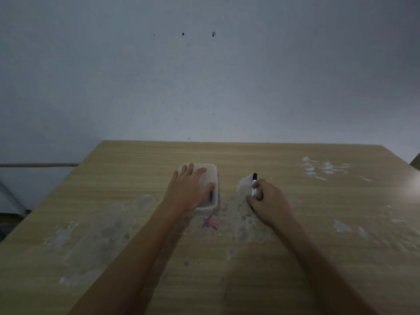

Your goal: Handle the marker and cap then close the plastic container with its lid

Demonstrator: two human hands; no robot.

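A translucent plastic container [212,178] with its lid on top lies in the middle of the wooden table [295,258]. My left hand [189,189] rests flat on the lid with the fingers spread, covering most of it. A dark shape shows through the container's right side. To the right, my right hand [267,202] grips a marker [254,181] with a white barrel and a black cap end pointing away from me. The marker's near end is hidden in my fist.
Pink and blue scribbles [210,223] mark the table just in front of the container. White worn patches [325,168] spread over the far right and around the hands. A grey wall stands behind the table's far edge [227,142].
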